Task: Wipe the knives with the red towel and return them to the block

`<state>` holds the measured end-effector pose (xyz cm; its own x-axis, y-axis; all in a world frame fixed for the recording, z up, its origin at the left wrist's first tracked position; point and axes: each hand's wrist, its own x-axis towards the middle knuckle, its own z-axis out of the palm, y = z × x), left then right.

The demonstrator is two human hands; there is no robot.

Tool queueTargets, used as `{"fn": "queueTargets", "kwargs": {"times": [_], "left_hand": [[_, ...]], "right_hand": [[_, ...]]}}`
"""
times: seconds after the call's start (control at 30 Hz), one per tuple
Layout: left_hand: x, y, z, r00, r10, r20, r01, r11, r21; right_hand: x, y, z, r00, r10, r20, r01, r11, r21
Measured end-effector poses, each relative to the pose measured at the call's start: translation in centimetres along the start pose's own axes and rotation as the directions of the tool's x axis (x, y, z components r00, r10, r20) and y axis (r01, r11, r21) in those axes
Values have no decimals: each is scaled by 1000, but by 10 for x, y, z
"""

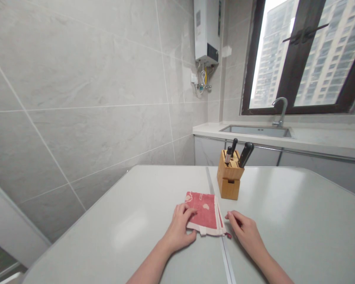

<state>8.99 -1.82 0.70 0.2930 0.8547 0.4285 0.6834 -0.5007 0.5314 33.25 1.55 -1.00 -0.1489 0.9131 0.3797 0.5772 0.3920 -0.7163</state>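
Note:
A folded red cloth (205,212) with pale borders and light motifs lies on the table, its layered edges showing on the right side. My left hand (180,228) rests at the cloth's left edge, fingertips on top and thumb apart near the lower left corner. Just right of the cloth, my right hand (244,228) hovers with its fingers curled together; I see nothing in them. A small dark red bit (228,236) sticks out at the cloth's lower right corner.
A wooden knife block (230,185) holding black-handled knives stands on the pale table (121,236) beyond the cloth. A seam strip runs down the tabletop. Farther back are a counter with a sink (257,131), a faucet (281,110), a window and a wall-mounted water heater (207,31).

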Motion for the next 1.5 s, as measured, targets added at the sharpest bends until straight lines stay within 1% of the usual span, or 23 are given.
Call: {"fn": "queueTargets", "kwargs": {"times": [0.13,0.37,0.6,0.9,1.07,1.2,1.33,1.5], "left_hand": [[0,3,-2,1000,-26,-12,26,1000,12],[0,4,-3,999,-7,-38,7,1000,6],[0,2,-1,999,-31,-40,31,1000,3],[1,1,-1,999,43,-24,-43,999,-16],[1,0,0,997,62,-38,-63,998,-23],[2,1,-1,997,75,-27,-76,997,-27],[2,3,-2,996,88,-2,-88,994,-72],[0,5,-2,998,63,20,-60,988,-144]], "right_hand": [[0,0,0,1000,-2,3,2,1000,4],[-1,-1,0,1000,3,-2,-3,1000,-5],[-1,-1,-1,1000,-13,-7,13,1000,-12],[-1,-2,-1,1000,-17,-9,17,1000,-18],[0,-1,-1,1000,-10,9,10,1000,-12],[-1,-1,-1,1000,-4,10,4,1000,-11],[-1,-2,-1,1000,-5,13,5,1000,-5],[-1,-5,-2,1000,-23,3,23,1000,-2]]}}
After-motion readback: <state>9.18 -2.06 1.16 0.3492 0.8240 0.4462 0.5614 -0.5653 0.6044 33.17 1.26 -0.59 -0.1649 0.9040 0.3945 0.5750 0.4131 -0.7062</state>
